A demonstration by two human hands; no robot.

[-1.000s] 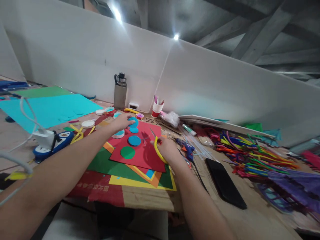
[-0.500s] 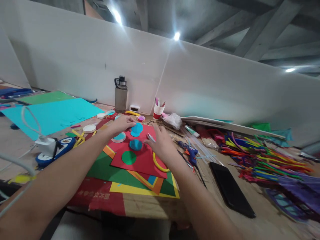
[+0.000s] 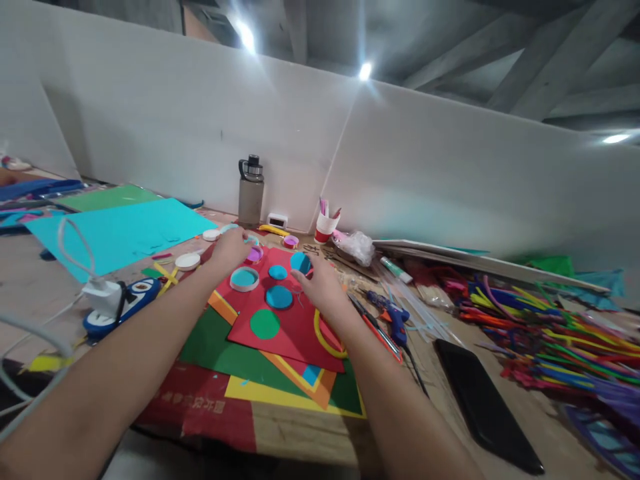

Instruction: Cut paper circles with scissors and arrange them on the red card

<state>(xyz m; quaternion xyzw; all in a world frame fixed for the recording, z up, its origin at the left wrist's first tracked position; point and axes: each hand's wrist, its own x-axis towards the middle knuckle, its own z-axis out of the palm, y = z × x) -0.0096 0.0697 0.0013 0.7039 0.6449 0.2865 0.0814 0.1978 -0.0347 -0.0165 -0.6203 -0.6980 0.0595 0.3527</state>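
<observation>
My left hand [image 3: 231, 252] reaches to the back left of the red sheet [image 3: 295, 337], its fingers bent at the edge of a pale blue ring [image 3: 253, 239]. Over the right side of that sheet, my right hand [image 3: 323, 287] pinches a blue paper disc [image 3: 300, 261] between thumb and fingers. Lying between the hands are a small blue disc [image 3: 277, 272], a larger dark-rimmed blue disc [image 3: 279, 297] and a white ring with blue inside [image 3: 244, 279]. A purple-centred round piece [image 3: 255, 254] is beside my left fingers. Nearer me lies a green disc [image 3: 265, 324].
A yellow curved strip [image 3: 327, 340] lies under my right wrist. To the right are a glue gun [image 3: 397, 323], a black phone [image 3: 485, 403] and colourful pipe cleaners [image 3: 540, 313]. A bottle [image 3: 251, 197] and paper cup [image 3: 326, 227] stand behind; a power strip [image 3: 123, 310] is left.
My left hand has left the blue disc and moved back left to the rings. My right hand now has a blue disc; the pale piece at its fingertips no longer shows. The view has shifted slightly.
</observation>
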